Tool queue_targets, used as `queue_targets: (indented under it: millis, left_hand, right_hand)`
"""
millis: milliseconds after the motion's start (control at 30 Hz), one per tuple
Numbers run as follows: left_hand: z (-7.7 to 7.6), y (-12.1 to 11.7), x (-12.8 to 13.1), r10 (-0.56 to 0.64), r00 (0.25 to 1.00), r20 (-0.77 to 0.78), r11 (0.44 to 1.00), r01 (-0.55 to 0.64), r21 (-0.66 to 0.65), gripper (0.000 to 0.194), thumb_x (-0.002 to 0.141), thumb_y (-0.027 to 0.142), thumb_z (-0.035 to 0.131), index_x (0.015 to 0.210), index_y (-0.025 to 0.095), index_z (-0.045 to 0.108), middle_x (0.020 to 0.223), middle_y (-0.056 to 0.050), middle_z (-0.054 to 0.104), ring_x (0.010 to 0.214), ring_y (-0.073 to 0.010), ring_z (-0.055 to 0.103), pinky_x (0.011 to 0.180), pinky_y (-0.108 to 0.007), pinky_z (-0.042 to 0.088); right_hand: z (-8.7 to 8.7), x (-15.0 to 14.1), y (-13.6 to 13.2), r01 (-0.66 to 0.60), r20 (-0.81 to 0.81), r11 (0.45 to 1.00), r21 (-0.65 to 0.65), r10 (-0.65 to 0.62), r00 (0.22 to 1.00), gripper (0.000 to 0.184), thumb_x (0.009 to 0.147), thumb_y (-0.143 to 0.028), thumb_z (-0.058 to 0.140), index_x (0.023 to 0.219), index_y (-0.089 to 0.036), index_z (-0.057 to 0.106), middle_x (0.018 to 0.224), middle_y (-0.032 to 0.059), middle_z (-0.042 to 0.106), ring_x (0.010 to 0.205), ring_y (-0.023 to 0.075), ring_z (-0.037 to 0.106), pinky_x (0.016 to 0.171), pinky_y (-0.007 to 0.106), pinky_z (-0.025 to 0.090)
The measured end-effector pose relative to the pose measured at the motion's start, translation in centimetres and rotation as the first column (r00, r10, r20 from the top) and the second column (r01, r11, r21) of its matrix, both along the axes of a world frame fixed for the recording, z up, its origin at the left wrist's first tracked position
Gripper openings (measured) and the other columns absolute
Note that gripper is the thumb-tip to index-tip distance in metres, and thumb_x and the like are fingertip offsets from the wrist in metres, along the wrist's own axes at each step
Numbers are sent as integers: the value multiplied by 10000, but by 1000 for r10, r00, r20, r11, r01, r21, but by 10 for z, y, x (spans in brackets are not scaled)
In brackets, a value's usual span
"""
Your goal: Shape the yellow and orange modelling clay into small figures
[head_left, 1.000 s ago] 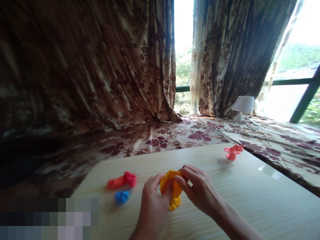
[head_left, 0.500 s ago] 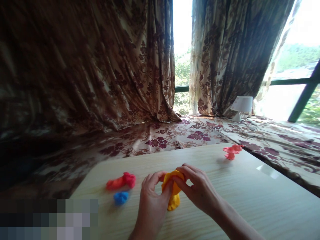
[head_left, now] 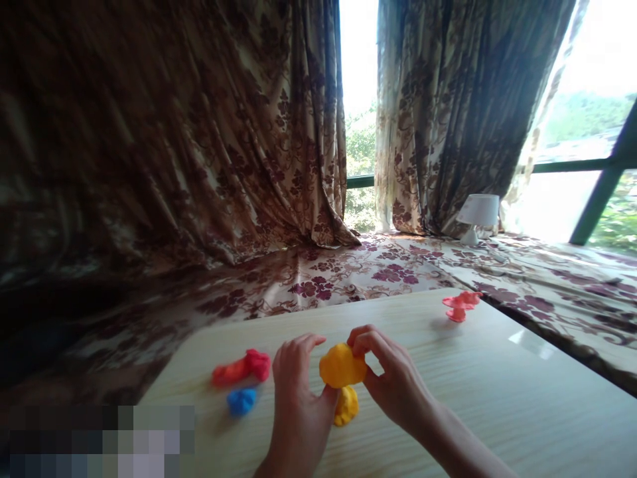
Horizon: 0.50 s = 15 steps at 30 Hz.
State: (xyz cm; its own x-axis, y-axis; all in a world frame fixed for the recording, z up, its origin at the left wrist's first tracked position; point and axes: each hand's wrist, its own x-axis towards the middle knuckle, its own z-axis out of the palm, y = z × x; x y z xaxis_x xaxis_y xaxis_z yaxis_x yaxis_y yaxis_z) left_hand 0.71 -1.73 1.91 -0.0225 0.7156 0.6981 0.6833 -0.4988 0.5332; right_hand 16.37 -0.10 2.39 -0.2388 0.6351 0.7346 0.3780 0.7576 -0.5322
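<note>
Head view | right hand (head_left: 391,373) holds a flattened yellow piece (head_left: 342,366) in its fingers above the pale surface (head_left: 472,398) | left hand (head_left: 300,393), fingers wide, thumb at the piece's lower edge | yellow lump (head_left: 347,405) beneath, blue lump (head_left: 241,401) farther left

Floral curtains (head_left: 279,133) beside bright windows (head_left: 359,99)

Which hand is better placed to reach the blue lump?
Left, I'd say: the left hand is nearer the blue lump and looks open, while the right hand pinches the flattened yellow piece.
</note>
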Motion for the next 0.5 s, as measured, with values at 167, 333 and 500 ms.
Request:
queue_targets:
  millis: [167,333,500]
  left_hand:
    - [1,-1,-3,-9,990,-139,990,28,135,267,717,86,519,937,236,525,888,-25,601,899,-229,540,952,-482,321]
    - [2,-3,-5,-47,993,-112,995,57,86,339,704,101,541,1021,221,549,923,-37,624,918,-231,552,958,-472,330]
    - [1,-3,-3,-162,986,-47,986,160,-38,254,784,151,528,1000,233,632,880,-35,659,863,-207,577,945,-468,356]
  right_hand:
    - [3,0,-1,33,4,999,42,-33,999,232,708,-3,483,823,-205,485,824,23,556,721,140,520,649,246,434]
    - [9,0,-4,23,56,991,132,-31,998,174,770,-49,521,854,-198,556,841,43,567,744,153,545,657,263,450]
    - [10,-1,-6,6,89,991,134,-18,996,170,817,-109,542,934,-209,614,837,53,575,739,162,545,643,277,458]
